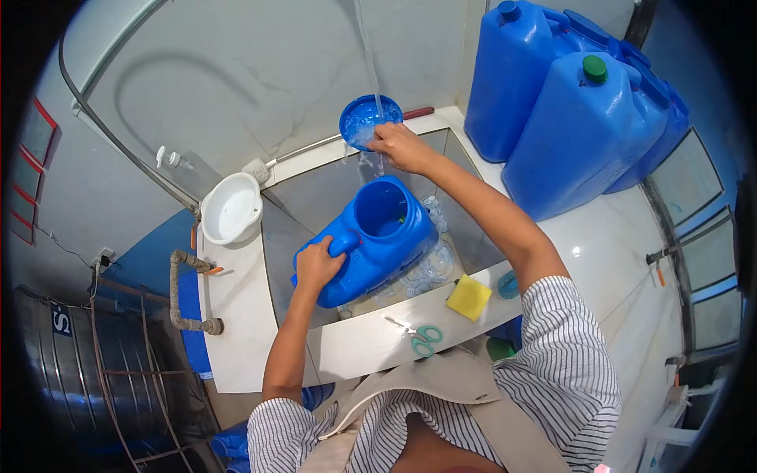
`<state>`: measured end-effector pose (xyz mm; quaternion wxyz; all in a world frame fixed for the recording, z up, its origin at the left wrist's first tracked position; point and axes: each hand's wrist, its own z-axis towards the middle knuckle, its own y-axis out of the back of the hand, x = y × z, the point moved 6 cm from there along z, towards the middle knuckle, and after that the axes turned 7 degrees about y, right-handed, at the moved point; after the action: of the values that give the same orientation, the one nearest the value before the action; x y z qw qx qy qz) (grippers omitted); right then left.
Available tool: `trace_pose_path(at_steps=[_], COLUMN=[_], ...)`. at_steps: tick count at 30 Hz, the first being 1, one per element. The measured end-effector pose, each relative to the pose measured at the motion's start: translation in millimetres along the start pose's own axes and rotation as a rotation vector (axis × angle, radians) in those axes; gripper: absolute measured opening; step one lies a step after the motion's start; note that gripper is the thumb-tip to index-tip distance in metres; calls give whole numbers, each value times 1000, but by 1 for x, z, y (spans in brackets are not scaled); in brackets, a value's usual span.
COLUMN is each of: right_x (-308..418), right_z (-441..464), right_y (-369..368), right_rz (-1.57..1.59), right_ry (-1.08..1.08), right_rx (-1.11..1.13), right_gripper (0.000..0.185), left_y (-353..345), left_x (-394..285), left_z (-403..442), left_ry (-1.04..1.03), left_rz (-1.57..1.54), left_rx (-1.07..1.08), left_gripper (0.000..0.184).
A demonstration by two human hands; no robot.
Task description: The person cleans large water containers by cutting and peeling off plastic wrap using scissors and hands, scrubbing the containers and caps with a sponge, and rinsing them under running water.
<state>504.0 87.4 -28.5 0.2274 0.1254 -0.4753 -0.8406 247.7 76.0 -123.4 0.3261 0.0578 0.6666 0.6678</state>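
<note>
My left hand [318,266] is wrapped round the handle of a blue plastic jug [394,258], which sits tilted in the sink [296,217] with its wide round mouth uncovered. At the sink's far side my right hand [402,148] grips the near edge of a round blue lid [356,112]. A stream of water [366,47] falls into the lid and spills over its edge. Beneath and beside the jug lie several clear plastic pieces [436,262], partly hidden by it.
Large blue jugs [564,134] stand on the right counter, one with a green cap. A white basin [231,209] and pump bottle [189,169] are at left. A long-handled brush [258,169] lies behind. Scissors [419,337] and a yellow sponge [470,297] rest on the near ledge.
</note>
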Motion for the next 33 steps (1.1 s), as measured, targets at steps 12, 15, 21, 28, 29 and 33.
trace_pose_path(at_steps=[12, 15, 21, 28, 29, 33], right_x=[-92, -62, 32, 100, 97, 97], right_z=[-147, -172, -136, -83, -85, -91], right_y=[-10, 7, -15, -10, -12, -9], right_rz=[462, 943, 12, -364, -368, -367], right_ry=[-1202, -1217, -797, -537, -637, -785], right_rx=[-584, -820, -244, 175, 213, 197], right_gripper=[42, 40, 49, 62, 66, 64], left_y=[1, 1, -6, -9, -8, -8], left_x=[-17, -35, -69, -73, -75, -79], left_z=[6, 21, 36, 38, 38, 29], left_ry=[-155, -211, -328, -337, -344, -374], left_rz=[46, 66, 97, 92, 90, 82], left_rx=[35, 59, 104, 129, 131, 78], left_gripper=[33, 30, 28, 26, 26, 27])
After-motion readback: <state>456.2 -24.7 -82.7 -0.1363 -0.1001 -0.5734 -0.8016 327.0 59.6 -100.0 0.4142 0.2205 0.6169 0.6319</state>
